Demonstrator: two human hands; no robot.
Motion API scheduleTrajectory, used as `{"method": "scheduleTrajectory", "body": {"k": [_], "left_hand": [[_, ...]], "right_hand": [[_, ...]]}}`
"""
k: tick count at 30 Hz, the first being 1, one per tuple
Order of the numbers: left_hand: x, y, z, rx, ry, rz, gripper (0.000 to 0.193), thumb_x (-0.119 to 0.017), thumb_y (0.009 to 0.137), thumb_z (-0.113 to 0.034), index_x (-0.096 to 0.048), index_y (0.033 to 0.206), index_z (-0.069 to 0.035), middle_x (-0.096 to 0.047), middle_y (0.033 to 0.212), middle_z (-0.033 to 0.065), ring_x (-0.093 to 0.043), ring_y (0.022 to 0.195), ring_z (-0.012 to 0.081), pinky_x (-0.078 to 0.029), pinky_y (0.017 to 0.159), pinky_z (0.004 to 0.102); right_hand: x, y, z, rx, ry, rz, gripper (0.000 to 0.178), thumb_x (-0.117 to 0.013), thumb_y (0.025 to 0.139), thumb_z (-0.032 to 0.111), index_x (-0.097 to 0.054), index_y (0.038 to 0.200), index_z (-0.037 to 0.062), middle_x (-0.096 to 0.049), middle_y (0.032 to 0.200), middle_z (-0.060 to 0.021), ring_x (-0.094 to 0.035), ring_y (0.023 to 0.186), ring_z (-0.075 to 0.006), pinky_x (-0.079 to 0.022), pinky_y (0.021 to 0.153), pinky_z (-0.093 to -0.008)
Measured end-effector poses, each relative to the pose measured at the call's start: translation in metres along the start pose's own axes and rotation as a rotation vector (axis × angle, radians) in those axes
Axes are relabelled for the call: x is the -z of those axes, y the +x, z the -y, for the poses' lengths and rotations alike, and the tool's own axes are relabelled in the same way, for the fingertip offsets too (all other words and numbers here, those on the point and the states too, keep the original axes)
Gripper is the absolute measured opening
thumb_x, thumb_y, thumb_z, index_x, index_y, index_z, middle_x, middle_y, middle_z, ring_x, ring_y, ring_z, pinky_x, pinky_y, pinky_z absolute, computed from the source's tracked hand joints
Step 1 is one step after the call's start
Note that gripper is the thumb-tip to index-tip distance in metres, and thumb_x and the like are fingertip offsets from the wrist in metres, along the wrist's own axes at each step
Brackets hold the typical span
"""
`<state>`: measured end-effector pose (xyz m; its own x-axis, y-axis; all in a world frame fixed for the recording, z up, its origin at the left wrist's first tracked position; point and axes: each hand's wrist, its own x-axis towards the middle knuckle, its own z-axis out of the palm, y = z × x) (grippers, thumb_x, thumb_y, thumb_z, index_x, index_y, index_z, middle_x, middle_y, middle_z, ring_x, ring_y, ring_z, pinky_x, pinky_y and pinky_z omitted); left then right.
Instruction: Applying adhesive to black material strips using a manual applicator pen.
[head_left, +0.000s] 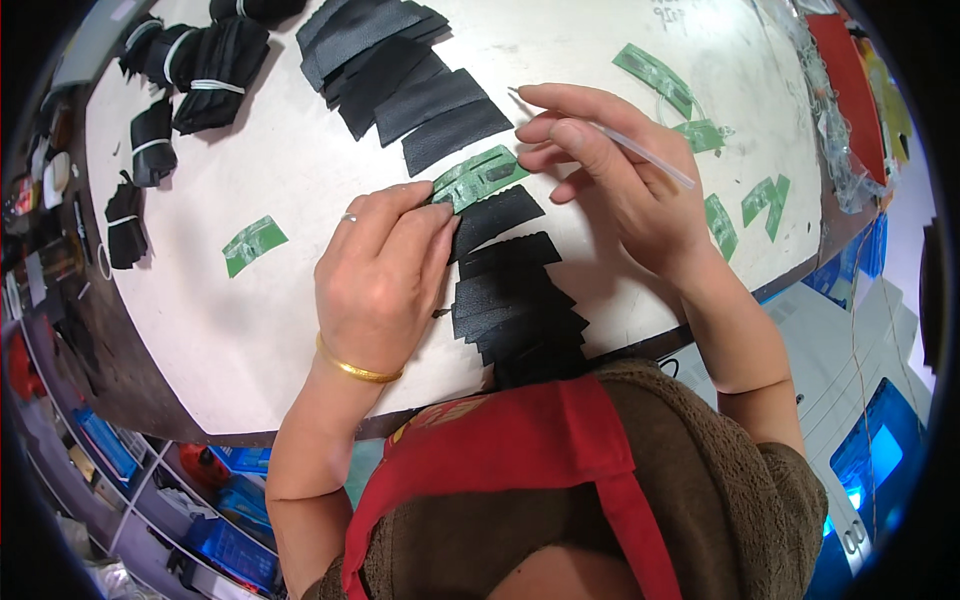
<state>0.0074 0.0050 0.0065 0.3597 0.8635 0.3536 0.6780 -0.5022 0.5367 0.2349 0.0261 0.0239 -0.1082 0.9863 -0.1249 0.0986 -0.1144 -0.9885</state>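
Note:
A slit green template (pixel 482 178) lies at the middle of the white board, next to black leather pieces. My left hand (pixel 375 275), with a gold bangle at its wrist, has its fingers together and pressed on the template's left end. Whether they also grip a black piece beneath cannot be seen. My right hand (pixel 630 175) is closed around a slim translucent pen (pixel 650 160), its dark tip pointing up and left, off the template. Black strips (pixel 515 290) overlap in a row running toward me from the template. Beyond it, more black pieces (pixel 400 75) lie fanned out.
Bundles of black pieces (pixel 215 85) tied with white bands stand at the left of the white board (pixel 560 45). One loose green template (pixel 253 245) lies left of my hand, several others (pixel 655 75) at the right. Shelves with blue boxes (pixel 235 550) are below left.

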Motion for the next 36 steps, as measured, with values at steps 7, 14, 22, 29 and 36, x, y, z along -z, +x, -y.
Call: {"method": "scheduleTrajectory", "body": {"k": [7, 14, 22, 29, 36], "left_hand": [[-0.002, 0.002, 0.001, -0.008, -0.027, -0.014, 0.017, -0.081, 0.077, 0.000, -0.071, 0.091, -0.001, -0.070, 0.096, 0.0115, -0.068, 0.080, 0.0275, -0.055, 0.069, 0.0349], [-0.002, 0.002, 0.000, -0.009, -0.008, -0.021, 0.014, -0.080, 0.079, -0.001, -0.070, 0.089, -0.001, -0.069, 0.096, 0.0104, -0.069, 0.079, 0.0273, -0.057, 0.069, 0.0346], [-0.005, 0.001, 0.001, -0.027, -0.005, -0.048, 0.013, -0.078, 0.081, 0.002, -0.071, 0.091, -0.001, -0.070, 0.096, 0.0105, -0.070, 0.080, 0.0274, -0.058, 0.069, 0.0351], [-0.001, 0.002, -0.004, 0.021, 0.000, -0.003, 0.015, -0.079, 0.080, 0.003, -0.072, 0.093, 0.000, -0.071, 0.098, 0.0125, -0.072, 0.083, 0.0288, -0.059, 0.072, 0.0351], [0.002, 0.004, -0.003, 0.004, 0.011, 0.016, 0.016, -0.079, 0.080, 0.003, -0.072, 0.093, 0.000, -0.072, 0.099, 0.0125, -0.072, 0.084, 0.0288, -0.059, 0.073, 0.0352]], "right_hand": [[0.006, 0.010, -0.004, 0.348, -0.331, 0.100, 0.024, -0.063, 0.104, 0.024, -0.073, 0.119, 0.0076, -0.076, 0.093, -0.0062, -0.073, 0.082, -0.0140, -0.056, 0.069, -0.0267], [-0.026, 0.025, 0.000, 0.595, -0.709, 0.247, 0.018, -0.066, 0.099, 0.027, -0.067, 0.090, 0.0118, -0.068, 0.077, -0.0045, -0.069, 0.074, -0.0284, -0.054, 0.063, -0.0393], [-0.019, 0.016, 0.001, 0.603, -0.562, 0.104, 0.016, -0.073, 0.095, 0.021, -0.064, 0.087, 0.0086, -0.065, 0.074, -0.0059, -0.067, 0.065, -0.0273, -0.051, 0.056, -0.0363], [-0.015, 0.010, -0.003, 0.548, -0.638, 0.131, 0.014, -0.074, 0.093, 0.019, -0.065, 0.087, 0.0110, -0.065, 0.074, -0.0056, -0.066, 0.065, -0.0272, -0.051, 0.056, -0.0355], [-0.014, 0.010, -0.004, 0.632, -0.697, 0.067, 0.015, -0.074, 0.094, 0.020, -0.066, 0.088, 0.0089, -0.066, 0.075, -0.0075, -0.065, 0.065, -0.0289, -0.051, 0.057, -0.0357]]}}
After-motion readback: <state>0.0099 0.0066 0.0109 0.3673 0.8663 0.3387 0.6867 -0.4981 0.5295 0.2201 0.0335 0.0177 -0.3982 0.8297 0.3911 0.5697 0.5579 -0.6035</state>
